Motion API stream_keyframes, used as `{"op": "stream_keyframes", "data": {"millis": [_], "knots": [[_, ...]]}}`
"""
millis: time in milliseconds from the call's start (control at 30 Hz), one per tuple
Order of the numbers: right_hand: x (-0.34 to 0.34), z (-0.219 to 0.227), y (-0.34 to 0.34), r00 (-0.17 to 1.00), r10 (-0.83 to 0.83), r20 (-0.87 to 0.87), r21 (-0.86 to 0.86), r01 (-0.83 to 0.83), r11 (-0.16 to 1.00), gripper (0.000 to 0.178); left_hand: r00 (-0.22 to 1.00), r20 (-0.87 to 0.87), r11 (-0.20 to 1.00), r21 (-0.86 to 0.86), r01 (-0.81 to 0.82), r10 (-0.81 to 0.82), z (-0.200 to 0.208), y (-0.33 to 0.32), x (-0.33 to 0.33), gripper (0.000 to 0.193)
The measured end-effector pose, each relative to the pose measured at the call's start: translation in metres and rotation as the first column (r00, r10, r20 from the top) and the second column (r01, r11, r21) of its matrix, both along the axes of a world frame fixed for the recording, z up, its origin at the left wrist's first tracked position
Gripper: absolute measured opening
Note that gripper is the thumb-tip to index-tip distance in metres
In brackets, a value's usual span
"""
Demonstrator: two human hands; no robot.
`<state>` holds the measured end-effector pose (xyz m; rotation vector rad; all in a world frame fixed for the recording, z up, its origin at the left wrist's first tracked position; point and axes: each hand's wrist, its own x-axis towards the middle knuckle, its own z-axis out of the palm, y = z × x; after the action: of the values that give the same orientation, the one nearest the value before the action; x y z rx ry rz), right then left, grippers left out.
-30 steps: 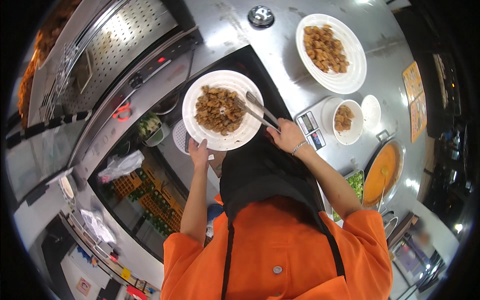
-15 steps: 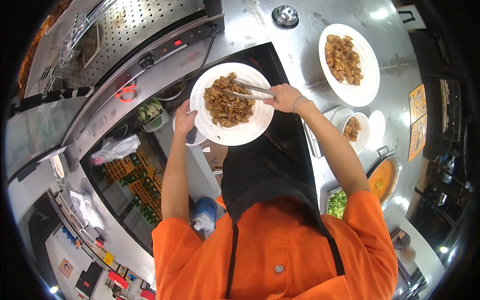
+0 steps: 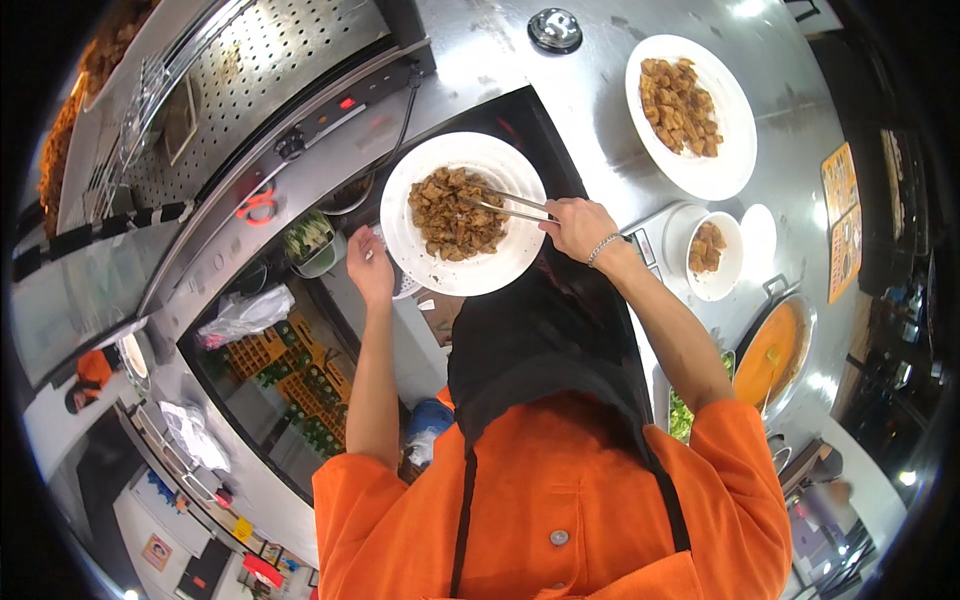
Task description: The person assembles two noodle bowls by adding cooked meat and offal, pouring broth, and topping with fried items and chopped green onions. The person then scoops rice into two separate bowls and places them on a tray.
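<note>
A white plate (image 3: pixel 515 262) with a heap of browned, chopped meat (image 3: pixel 455 215) is in front of me. My right hand (image 3: pixel 582 232) is closed round metal tongs (image 3: pixel 522 206) at the plate's right side, and their tips reach into the meat. Just off the left rim, my left hand (image 3: pixel 370 264) has its fingers loosely apart and nothing visible in it. To the far right lies a second white plate (image 3: pixel 737 140) of browned chunks. A white bowl (image 3: pixel 722 283) with a few chunks sits on a scale (image 3: pixel 648 256) nearer my right forearm.
A silver call bell (image 3: pixel 555 31) stands at the back of the steel counter. At right are a pot of orange sauce (image 3: pixel 772 352) and a tray of chopped greens (image 3: pixel 681 416). Red-handled scissors (image 3: pixel 258 204) and a perforated steel warmer (image 3: pixel 290 70) are on the left.
My left hand has come off the plate's rim and moved slightly down and left. The tongs stay in my right hand, their tips still in the meat. The whole view has turned slightly.
</note>
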<state>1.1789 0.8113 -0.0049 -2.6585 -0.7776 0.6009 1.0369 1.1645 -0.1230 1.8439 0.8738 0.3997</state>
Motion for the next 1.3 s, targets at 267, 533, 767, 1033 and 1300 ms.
{"op": "stream_keyframes", "data": {"millis": [267, 533, 767, 1033, 1300], "knots": [[-0.056, 0.068, -0.069, 0.880, -0.340, -0.331, 0.223, 0.423, 0.878, 0.040, 0.965, 0.141, 0.975, 0.001, 0.224, -0.222, 0.059, -0.082, 0.004, 0.024], [-0.177, 0.198, -0.210, 0.433, -0.901, -0.031, -0.094, 0.896, 0.434, 0.039, 0.666, 0.057, 0.569, -0.470, 0.675, -0.743, 0.054, -0.171, -0.008, 0.019], [-0.161, 0.216, -0.181, 0.579, -0.770, 0.267, -0.014, 0.801, 0.598, 0.037, 0.563, 0.083, 0.478, -0.436, 0.763, -0.822, 0.072, -0.161, 0.011, 0.011], [-0.069, 0.049, -0.022, 0.936, -0.351, -0.030, -0.113, 0.346, 0.932, 0.035, 0.492, -0.239, 0.532, -0.563, 0.632, -0.837, -0.004, -0.097, -0.076, 0.017], [-0.039, 0.023, -0.012, 0.981, -0.190, -0.034, -0.171, 0.181, 0.968, 0.023, 0.556, -0.483, 0.730, -0.536, 0.424, -0.677, -0.039, -0.054, -0.136, 0.018]]}}
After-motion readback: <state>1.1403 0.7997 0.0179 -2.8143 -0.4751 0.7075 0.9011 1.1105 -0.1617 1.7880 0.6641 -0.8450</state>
